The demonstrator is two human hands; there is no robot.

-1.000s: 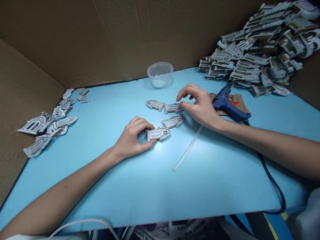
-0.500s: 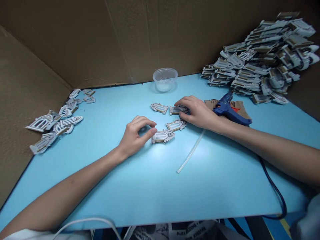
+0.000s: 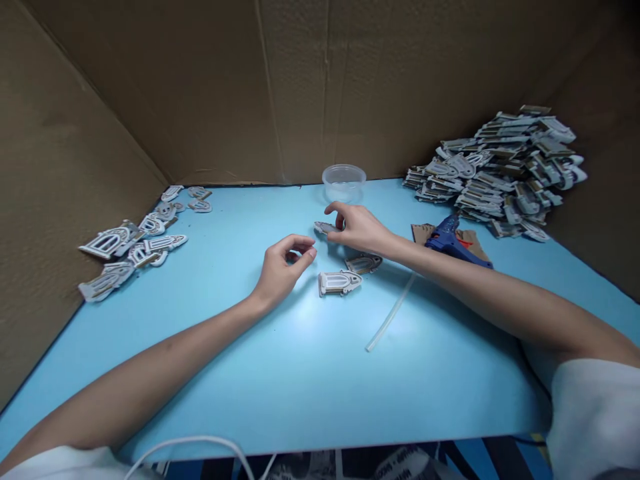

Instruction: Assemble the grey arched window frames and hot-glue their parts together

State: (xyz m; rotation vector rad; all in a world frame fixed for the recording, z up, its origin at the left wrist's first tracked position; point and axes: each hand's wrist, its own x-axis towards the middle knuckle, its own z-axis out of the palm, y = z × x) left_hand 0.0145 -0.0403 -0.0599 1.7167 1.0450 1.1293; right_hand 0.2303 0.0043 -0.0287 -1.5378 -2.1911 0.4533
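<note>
My right hand (image 3: 359, 230): grip closed on grey window-shaped piece (image 3: 324, 228), held tilted edge-on over blue worktop (image 3: 310, 387). Left hand (image 3: 281, 270): released, empty, near flat piece (image 3: 340, 283). Rim pinch keeps piece's face uncovered.

Plenty of room to slide a hand across the near part of the blue table (image 3: 300, 400), in front of the left hand (image 3: 283, 270) and right hand (image 3: 360, 230). Main snags: two arched window pieces (image 3: 340, 283) just below the hands, the clear glue stick (image 3: 391, 313) right of center, and the blue glue gun (image 3: 453, 241) further right.
</note>
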